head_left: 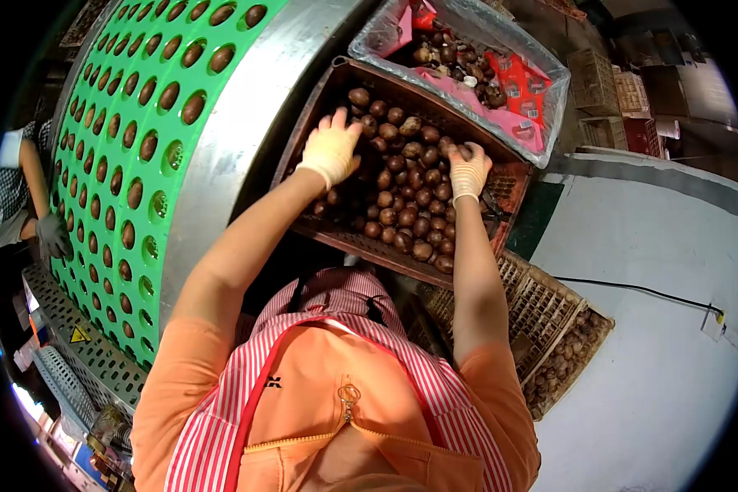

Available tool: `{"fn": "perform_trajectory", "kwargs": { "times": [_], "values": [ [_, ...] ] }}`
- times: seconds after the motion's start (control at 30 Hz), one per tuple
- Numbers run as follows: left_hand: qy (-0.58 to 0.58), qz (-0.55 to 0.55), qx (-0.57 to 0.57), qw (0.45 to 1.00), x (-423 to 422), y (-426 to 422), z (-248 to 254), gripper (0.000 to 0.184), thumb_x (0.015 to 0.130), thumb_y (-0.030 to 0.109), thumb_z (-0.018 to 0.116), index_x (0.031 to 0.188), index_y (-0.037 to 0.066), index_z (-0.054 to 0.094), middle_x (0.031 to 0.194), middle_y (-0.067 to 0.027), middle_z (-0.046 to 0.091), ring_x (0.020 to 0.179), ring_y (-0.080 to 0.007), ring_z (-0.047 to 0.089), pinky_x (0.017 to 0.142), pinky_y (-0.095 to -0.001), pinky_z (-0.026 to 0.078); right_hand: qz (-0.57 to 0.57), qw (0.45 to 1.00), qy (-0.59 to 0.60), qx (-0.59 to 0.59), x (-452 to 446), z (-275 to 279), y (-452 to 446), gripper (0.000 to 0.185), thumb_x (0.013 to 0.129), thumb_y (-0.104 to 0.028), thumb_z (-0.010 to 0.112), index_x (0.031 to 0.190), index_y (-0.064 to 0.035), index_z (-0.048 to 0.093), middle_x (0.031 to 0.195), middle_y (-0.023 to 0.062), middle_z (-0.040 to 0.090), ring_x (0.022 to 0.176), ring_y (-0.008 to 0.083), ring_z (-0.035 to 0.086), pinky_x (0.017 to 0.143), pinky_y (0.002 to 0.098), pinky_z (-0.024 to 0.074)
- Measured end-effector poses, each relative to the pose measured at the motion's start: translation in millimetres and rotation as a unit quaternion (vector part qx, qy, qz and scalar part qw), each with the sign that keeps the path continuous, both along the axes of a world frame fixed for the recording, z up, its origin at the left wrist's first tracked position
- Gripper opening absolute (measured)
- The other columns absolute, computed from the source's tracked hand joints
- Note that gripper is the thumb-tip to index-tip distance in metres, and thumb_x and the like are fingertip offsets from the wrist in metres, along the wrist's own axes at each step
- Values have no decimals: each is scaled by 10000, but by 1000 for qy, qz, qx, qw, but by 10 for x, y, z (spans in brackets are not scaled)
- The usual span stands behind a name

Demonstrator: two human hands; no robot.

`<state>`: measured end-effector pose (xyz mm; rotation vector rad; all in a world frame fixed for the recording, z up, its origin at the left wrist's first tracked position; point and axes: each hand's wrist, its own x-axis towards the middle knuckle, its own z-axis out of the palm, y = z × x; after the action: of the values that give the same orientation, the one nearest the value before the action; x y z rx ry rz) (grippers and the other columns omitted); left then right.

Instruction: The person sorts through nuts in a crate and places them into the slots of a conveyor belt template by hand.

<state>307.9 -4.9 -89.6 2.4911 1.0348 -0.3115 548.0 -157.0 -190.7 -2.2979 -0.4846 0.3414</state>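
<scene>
Both of my hands wear pale gloves and reach into a dark red plastic crate of round brown fruits. My left hand is over the crate's left side, its fingers spread, with no fruit visible in it. At the right side of the heap, my right hand has its fingers curled around a brown fruit. Left of the crate, a green pocketed panel holds brown fruits in rows of oval pockets; several pockets near its right edge are without fruit.
A smooth metal guard lies between panel and crate. Behind is a lined bin with fruit and red wrappers. Right of me stand tan crates and a pale wall with a cable. At far left is another person's gloved hand.
</scene>
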Motion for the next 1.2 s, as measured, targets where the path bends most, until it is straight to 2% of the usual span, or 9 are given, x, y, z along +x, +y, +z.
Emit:
{"fn": "perform_trajectory", "kwargs": {
  "times": [0.1,0.23,0.4,0.57,0.77,1.0,1.07,1.13,1.2],
  "values": [
    [32,-23,46,998,199,178,-540,642,770,245,748,1348,162,480,1489,-214,277,1298,-434,383,1031,-519,406,143,982,-48,-111,-120,272,-24,550,765,-390,741,1235,-131,618,1351,164,436,1113,411,537,999,463,448],
    [128,-59,74,987,290,192,-603,632,776,274,746,1342,163,487,1526,-228,189,1233,-434,467,1006,-525,422,264,910,-35,-318,-272,534,121,569,817,-435,679,1323,-204,557,1374,128,471,1249,400,434,1000,506,447],
    [-46,75,-47,995,163,290,-1200,612,743,168,781,1277,136,482,1538,-275,150,1121,-452,557,962,-460,492,293,925,1,-243,-276,96,2,541,883,-421,597,1381,-246,479,1419,141,438,1203,414,491,998,501,458],
    [19,44,2,999,97,57,-810,559,804,207,727,1302,166,476,1529,-248,198,1139,-464,540,934,-489,497,443,847,-47,-290,-514,410,38,466,860,-443,624,1294,-281,582,1480,145,340,1242,404,443,970,494,483],
    [118,-18,-93,988,22,-202,-438,688,795,259,759,1399,278,431,1383,-189,372,1207,-443,466,962,-485,489,431,856,-68,-279,-809,270,18,464,807,-318,721,1246,-237,595,1441,147,319,1218,421,437,844,490,560],
    [201,-69,-66,975,52,-281,-385,637,740,156,778,1317,232,520,1467,-185,277,1168,-395,520,923,-448,527,516,756,-54,-400,-776,465,82,449,845,-260,678,1278,-202,571,1504,150,284,1308,412,382,909,490,529],
    [203,-39,-49,977,108,-353,-398,613,734,121,762,1297,228,544,1450,-174,299,1156,-380,533,913,-439,534,384,857,28,-341,-824,248,67,364,879,-177,628,1242,-194,597,1505,135,275,1304,411,392,879,473,546],
    [205,-22,-24,978,131,-372,-423,544,756,52,702,1259,224,585,1402,-158,347,1128,-361,557,889,-428,546,479,791,-98,-368,-861,309,74,285,920,-147,572,1200,-178,614,1505,128,281,1299,407,412,862,461,555],
    [193,-1,-34,981,99,-324,-633,443,840,67,617,1255,216,581,1335,-177,416,1056,-361,617,858,-440,551,438,821,-48,-362,-885,465,87,273,927,-159,562,1197,-157,601,1485,149,312,1260,412,453,863,472,551]
  ]
}}
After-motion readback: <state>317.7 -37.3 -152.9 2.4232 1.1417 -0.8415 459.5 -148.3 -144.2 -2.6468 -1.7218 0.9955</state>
